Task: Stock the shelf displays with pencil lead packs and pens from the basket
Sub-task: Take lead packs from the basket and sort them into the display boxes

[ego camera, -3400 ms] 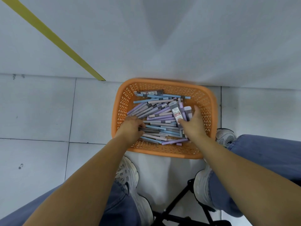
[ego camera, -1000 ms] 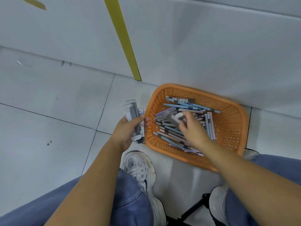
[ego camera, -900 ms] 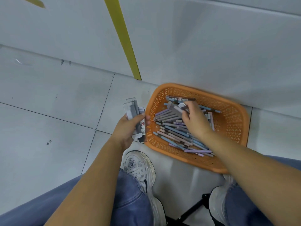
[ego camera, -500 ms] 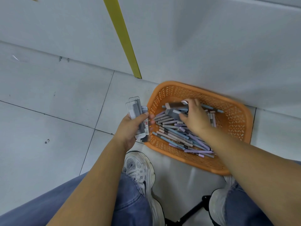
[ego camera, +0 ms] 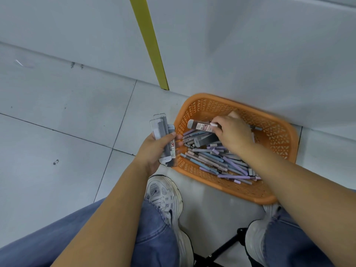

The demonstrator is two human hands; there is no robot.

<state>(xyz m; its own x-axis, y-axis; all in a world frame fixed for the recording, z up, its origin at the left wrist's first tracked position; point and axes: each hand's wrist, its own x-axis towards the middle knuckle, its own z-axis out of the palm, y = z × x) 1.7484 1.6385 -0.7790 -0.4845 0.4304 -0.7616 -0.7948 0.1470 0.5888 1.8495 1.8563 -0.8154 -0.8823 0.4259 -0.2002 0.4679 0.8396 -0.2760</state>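
Note:
An orange plastic basket (ego camera: 275, 132) stands on the floor against a white panel, filled with several pens (ego camera: 215, 160) in blue, purple and pink. My left hand (ego camera: 154, 151) hovers just left of the basket and grips a stack of clear pencil lead packs (ego camera: 161, 132). Inside the basket, my right hand (ego camera: 233, 133) pinches one lead pack (ego camera: 200, 125) with a red and white label, lifted above the pens. Another grey lead pack (ego camera: 206, 140) lies under that hand.
A white panel with a yellow strip (ego camera: 150, 43) rises behind the basket. Grey floor tiles spread to the left. My white sneakers (ego camera: 165, 195) and jeans-clad legs sit below the basket, with a black stool frame (ego camera: 227, 245) between them.
My right hand has moved toward the basket's far left part and lifted a labelled lead pack out of the pens. The left hand keeps holding its stack beside the basket.

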